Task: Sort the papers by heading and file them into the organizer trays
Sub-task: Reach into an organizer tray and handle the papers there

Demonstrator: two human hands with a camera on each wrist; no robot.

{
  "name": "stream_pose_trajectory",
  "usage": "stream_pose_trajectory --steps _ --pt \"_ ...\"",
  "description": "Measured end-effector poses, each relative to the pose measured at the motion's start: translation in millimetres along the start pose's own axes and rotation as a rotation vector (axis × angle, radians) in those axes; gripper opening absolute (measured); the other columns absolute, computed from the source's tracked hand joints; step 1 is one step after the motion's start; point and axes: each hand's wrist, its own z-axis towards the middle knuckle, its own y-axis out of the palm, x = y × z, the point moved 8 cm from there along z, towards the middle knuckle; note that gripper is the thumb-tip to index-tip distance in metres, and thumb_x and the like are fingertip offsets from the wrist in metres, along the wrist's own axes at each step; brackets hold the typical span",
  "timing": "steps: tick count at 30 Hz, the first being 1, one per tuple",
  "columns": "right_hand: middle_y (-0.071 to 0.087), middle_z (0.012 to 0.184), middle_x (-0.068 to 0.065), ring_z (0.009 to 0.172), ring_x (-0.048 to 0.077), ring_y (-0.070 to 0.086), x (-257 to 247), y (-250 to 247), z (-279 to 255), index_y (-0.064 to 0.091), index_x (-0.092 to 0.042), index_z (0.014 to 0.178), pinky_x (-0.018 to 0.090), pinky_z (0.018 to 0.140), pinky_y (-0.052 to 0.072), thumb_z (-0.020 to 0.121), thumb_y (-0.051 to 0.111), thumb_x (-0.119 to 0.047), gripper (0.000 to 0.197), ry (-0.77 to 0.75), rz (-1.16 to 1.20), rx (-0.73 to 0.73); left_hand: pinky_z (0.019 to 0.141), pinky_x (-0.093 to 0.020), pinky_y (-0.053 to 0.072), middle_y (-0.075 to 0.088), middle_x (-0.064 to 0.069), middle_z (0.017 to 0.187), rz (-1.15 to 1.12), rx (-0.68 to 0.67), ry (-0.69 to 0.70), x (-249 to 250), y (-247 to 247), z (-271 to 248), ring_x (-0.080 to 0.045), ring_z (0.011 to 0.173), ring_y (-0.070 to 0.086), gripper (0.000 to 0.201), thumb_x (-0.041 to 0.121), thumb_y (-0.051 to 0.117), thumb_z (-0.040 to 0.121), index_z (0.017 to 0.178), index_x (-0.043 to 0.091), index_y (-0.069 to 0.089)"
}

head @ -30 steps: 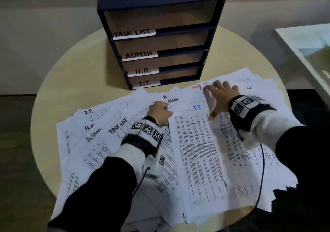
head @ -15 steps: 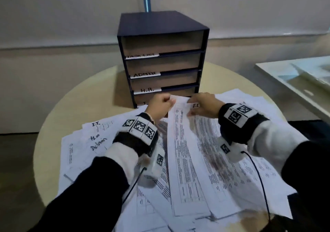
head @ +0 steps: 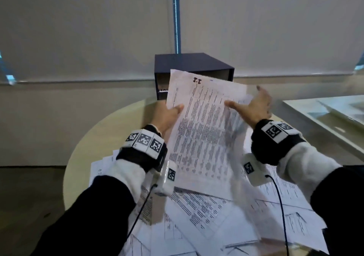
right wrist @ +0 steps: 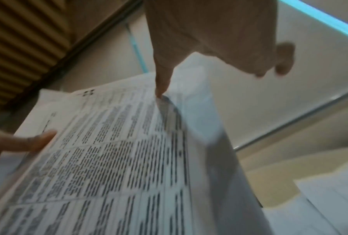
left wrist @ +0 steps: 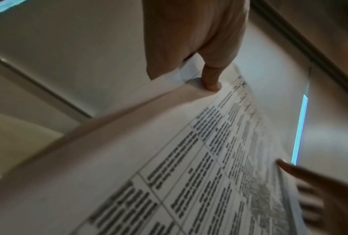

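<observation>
- Both arms reach forward, with the hands lifted up in front.
- The left hand [head: 167, 117] pinches the paper's left edge, thumb on top.
- The right hand [head: 254, 106] holds the right edge, thumb on the front and fingers [head: 263, 93] spread behind.

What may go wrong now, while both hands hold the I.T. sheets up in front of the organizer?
The left hand and right hand pinch only the edges of the I.T. sheets. The right edge fans apart, so a sheet might slip onto the loose papers. The raised sheets also hide most of the organizer, so the labels are hard to check.
</observation>
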Motion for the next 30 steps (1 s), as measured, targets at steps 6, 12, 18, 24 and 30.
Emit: stream_pose_trajectory --steps 6,12,18,24,30 --pt "0.07 0.095 0.0 0.078 0.004 0.068 0.2 16.1 -2.1 0.056 0.002 0.12 0.035 0.09 0.05 0.08 0.068 -0.007 0.043 0.074 0.79 -0.253 0.092 -0.053 0.049 0.064 -0.018 0.116 -0.133 -0.021 0.051 19.3 -8.3 10.6 -0.036 0.106 0.062 0.087 0.062 0.073 0.059 0.119 0.003 0.054" --pt "0.065 0.089 0.0 0.065 -0.01 0.061 -63.3 -40.8 -1.6 0.058 -0.011 0.101 0.017 0.073 0.053 0.084 0.063 -0.004 0.019 -0.229 0.777 0.032 0.103 -0.04 0.043 0.064 -0.004 0.106 -0.213 0.057 0.178 77.2 -16.4 5.7 -0.02 0.108 0.058 0.05 0.035 0.079 0.068 0.104 0.009 0.055" --pt "0.064 0.092 0.0 0.079 0.009 0.062 -39.4 -31.5 -23.1 0.054 -0.019 0.09 0.027 0.08 0.054 0.077 0.072 -0.013 0.023 -0.174 0.761 0.003 0.104 -0.049 0.04 0.066 -0.011 0.112 -0.206 0.067 0.125 27.6 -9.1 -6.8 -0.028 0.108 0.061 0.081 0.049 0.084 0.053 0.115 0.004 0.058" --pt "0.063 0.117 0.016 0.105 0.028 0.061 -2.9 1.7 -39.1 0.056 0.0 0.119 0.043 0.096 0.049 0.088 0.058 -0.011 0.033 -0.015 0.631 -0.097 0.11 -0.05 0.033 0.045 -0.019 0.14 -0.116 -0.002 -0.034 -29.6 10.9 -25.4 -0.032 0.13 0.043 0.083 0.049 0.07 0.072 0.135 0.004 0.04" --pt "0.057 0.121 0.018 0.106 0.029 0.057 -20.5 15.6 -25.1 0.028 -0.005 0.132 0.032 0.087 0.046 0.086 0.044 0.005 0.05 -0.076 0.316 -0.128 0.102 -0.037 0.043 0.056 -0.013 0.13 -0.048 0.097 -0.11 -46.7 -5.6 6.0 -0.025 0.114 0.055 0.036 0.005 0.047 0.093 0.129 0.0 0.048"
